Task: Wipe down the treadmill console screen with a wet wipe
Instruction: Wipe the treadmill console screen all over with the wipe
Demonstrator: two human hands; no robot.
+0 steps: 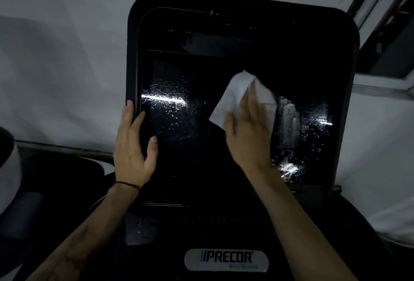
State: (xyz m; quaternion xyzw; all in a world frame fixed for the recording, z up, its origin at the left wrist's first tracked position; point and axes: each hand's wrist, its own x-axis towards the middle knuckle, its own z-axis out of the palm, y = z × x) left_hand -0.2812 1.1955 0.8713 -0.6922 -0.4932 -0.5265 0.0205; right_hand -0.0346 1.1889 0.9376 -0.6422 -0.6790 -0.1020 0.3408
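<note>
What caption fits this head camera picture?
Right hand presses a white wet wipe on the dark treadmill screen; left hand steadies its edge.

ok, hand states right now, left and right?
Left hand: open, fingers spread, steadying the console at its left edge.
Right hand: open, flat fingers pressing the white wipe on the screen.

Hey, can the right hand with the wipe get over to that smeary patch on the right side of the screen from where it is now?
Probably yes. The right hand presses the wet wipe flat on the screen just left of the smeary patch, and nothing lies between them. The left hand holds the console's far left edge, out of the way.
</note>
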